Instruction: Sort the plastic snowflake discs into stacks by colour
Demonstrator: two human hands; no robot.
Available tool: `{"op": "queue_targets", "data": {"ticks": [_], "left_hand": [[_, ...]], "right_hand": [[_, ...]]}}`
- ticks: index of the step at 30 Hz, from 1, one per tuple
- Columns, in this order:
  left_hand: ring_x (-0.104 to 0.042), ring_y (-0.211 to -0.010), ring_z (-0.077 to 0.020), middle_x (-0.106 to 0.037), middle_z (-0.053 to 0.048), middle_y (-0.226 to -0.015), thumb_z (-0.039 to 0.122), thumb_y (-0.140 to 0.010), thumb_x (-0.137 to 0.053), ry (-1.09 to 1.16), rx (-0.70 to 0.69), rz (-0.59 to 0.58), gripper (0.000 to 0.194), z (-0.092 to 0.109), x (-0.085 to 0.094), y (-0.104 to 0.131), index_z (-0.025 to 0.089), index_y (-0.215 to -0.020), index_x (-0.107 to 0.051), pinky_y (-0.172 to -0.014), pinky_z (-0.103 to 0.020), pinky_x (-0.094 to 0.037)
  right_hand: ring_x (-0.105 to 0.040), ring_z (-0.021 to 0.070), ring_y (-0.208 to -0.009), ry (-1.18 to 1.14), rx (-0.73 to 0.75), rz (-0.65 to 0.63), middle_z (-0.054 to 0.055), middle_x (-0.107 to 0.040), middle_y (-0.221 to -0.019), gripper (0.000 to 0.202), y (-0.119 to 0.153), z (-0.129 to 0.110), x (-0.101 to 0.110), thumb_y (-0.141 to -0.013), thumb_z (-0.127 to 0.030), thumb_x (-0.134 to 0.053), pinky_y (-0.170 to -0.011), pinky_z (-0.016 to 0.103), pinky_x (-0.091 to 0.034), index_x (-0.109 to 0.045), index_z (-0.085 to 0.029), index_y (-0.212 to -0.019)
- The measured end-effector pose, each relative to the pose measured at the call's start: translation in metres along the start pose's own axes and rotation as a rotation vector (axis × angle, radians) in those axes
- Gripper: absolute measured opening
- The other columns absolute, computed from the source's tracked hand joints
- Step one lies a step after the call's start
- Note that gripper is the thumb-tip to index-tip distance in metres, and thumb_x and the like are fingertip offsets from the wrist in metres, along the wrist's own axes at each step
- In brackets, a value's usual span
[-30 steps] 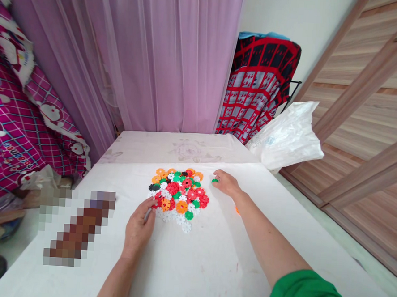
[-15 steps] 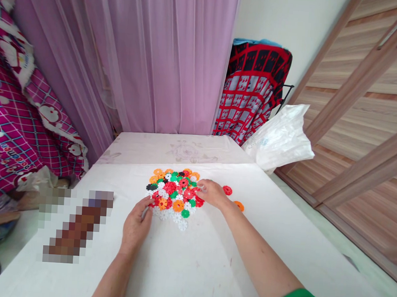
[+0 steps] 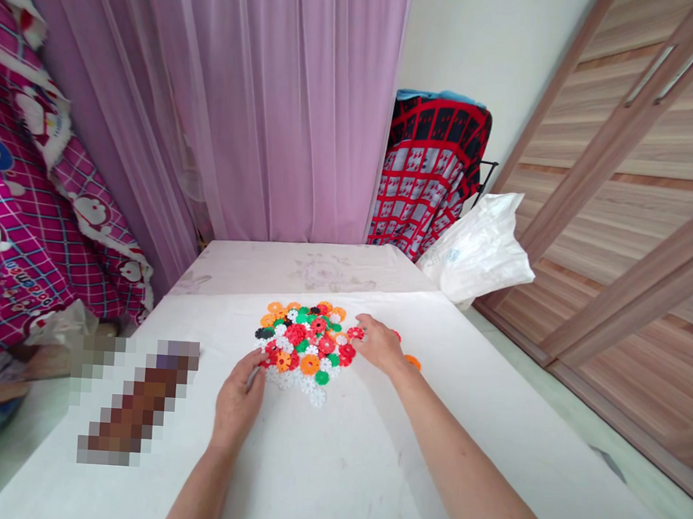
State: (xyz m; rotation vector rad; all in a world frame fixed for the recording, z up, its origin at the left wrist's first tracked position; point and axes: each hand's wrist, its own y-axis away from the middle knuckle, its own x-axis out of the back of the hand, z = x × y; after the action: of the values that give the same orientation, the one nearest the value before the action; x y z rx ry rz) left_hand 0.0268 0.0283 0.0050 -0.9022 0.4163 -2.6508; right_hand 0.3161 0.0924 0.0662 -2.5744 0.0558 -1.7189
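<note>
A heap of toothed plastic snowflake discs (image 3: 309,364) in red, orange, green, white and black lies on the white-covered table (image 3: 322,462). My right hand (image 3: 380,344) is just off the heap's right edge, with a red snowflake disc (image 3: 355,333) between its thumb and fingers. At the left edge, my left hand (image 3: 240,394) rests with curved fingers, their tips against red discs and the thumb apart from them. Partly behind my right hand lies another red disc (image 3: 397,335). An orange disc (image 3: 413,363) sits beside my right wrist.
A pixelated brown patch (image 3: 141,403) covers something on the table's left. Past the far right corner stands a white plastic bag (image 3: 479,248). Purple curtains (image 3: 296,115) hang behind the table, and a wooden wardrobe (image 3: 632,191) stands to the right.
My right hand has drawn slightly right, away from the heap, with a red disc now showing in its fingers. My left hand stays at the heap's left edge. The camera view has shifted slightly.
</note>
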Motion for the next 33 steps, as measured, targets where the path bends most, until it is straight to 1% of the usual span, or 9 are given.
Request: {"op": "queue_targets", "data": {"ticks": [6,9,14,18,21,24,26,28,33], "left_hand": [[-0.062,-0.113,-0.0210,-0.067,-0.003,-0.123,0.036,-0.082,-0.046,-0.007,-0.011,-0.008,0.033,-0.001,0.000,-0.001,0.027,-0.105,-0.068,-0.101,-0.037,-0.047],[-0.062,-0.113,-0.0215,-0.066,-0.002,-0.123,0.036,-0.082,-0.046,-0.012,-0.011,-0.013,0.034,0.000,0.001,-0.001,0.027,-0.106,-0.068,-0.100,-0.037,-0.047],[-0.061,-0.114,-0.0217,-0.065,-0.004,-0.125,0.037,-0.082,-0.047,-0.008,0.002,-0.023,0.034,-0.002,0.001,-0.001,0.026,-0.107,-0.067,-0.103,-0.038,-0.045],[-0.061,-0.114,-0.0217,-0.065,-0.004,-0.125,0.038,-0.081,-0.047,-0.004,0.018,-0.017,0.034,-0.004,-0.001,-0.001,0.026,-0.106,-0.067,-0.103,-0.038,-0.045],[-0.061,-0.114,-0.0216,-0.066,-0.003,-0.123,0.040,-0.082,-0.045,-0.004,0.025,-0.007,0.035,-0.004,-0.002,-0.001,0.026,-0.105,-0.068,-0.102,-0.037,-0.045],[-0.061,-0.113,-0.0211,-0.067,-0.003,-0.122,0.040,-0.082,-0.045,-0.008,0.029,-0.002,0.035,-0.004,-0.002,-0.001,0.025,-0.104,-0.068,-0.102,-0.036,-0.045],[-0.061,-0.113,-0.0211,-0.067,-0.003,-0.122,0.039,-0.081,-0.046,-0.015,0.028,-0.008,0.035,-0.005,-0.002,-0.001,0.025,-0.105,-0.068,-0.102,-0.036,-0.045],[-0.061,-0.114,-0.0211,-0.066,-0.003,-0.124,0.038,-0.081,-0.046,-0.018,0.026,-0.013,0.035,-0.007,-0.001,-0.001,0.025,-0.106,-0.067,-0.103,-0.037,-0.044],[-0.059,-0.117,-0.0213,-0.064,-0.002,-0.127,0.041,-0.082,-0.045,-0.030,0.051,-0.037,0.036,-0.005,0.001,-0.001,0.026,-0.108,-0.066,-0.104,-0.037,-0.044]], "right_hand": [[-0.061,0.0199,-0.105,-0.004,-0.143,0.073,0.003,-0.066,-0.115,0.053,-0.005,0.064,0.028,-0.078,-0.025,-0.058,-0.085,0.029,-0.044,-0.047,-0.024,-0.130],[-0.061,0.0201,-0.104,0.016,-0.146,0.062,0.003,-0.066,-0.115,0.053,-0.003,0.080,0.031,-0.076,-0.023,-0.060,-0.084,0.029,-0.045,-0.049,-0.024,-0.128],[-0.062,0.0189,-0.100,0.008,-0.133,0.036,0.001,-0.066,-0.117,0.051,-0.002,0.084,0.025,-0.077,-0.023,-0.059,-0.082,0.029,-0.047,-0.050,-0.026,-0.127],[-0.060,0.0192,-0.106,0.022,-0.114,0.010,0.002,-0.065,-0.118,0.051,-0.003,0.087,0.021,-0.077,-0.024,-0.059,-0.086,0.029,-0.047,-0.052,-0.026,-0.128],[-0.055,0.0200,-0.115,0.078,-0.015,-0.010,0.003,-0.058,-0.129,0.053,-0.006,0.090,0.022,-0.074,-0.021,-0.060,-0.094,0.030,-0.044,-0.055,-0.027,-0.127],[-0.053,0.0195,-0.117,0.156,0.110,-0.121,0.003,-0.052,-0.136,0.056,-0.011,0.088,0.026,-0.072,-0.016,-0.058,-0.095,0.027,-0.042,-0.058,-0.029,-0.126],[-0.056,0.0189,-0.112,0.219,0.130,-0.214,0.003,-0.055,-0.131,0.052,-0.016,0.083,0.029,-0.073,-0.015,-0.057,-0.090,0.025,-0.042,-0.061,-0.030,-0.123],[-0.058,0.0185,-0.105,0.281,0.131,-0.270,0.003,-0.059,-0.122,0.047,-0.021,0.079,0.033,-0.075,-0.014,-0.055,-0.084,0.025,-0.043,-0.065,-0.030,-0.118],[-0.060,0.0182,-0.092,0.318,0.139,-0.281,0.005,-0.063,-0.111,0.040,-0.025,0.071,0.037,-0.075,-0.013,-0.055,-0.076,0.024,-0.043,-0.068,-0.029,-0.110]]}}
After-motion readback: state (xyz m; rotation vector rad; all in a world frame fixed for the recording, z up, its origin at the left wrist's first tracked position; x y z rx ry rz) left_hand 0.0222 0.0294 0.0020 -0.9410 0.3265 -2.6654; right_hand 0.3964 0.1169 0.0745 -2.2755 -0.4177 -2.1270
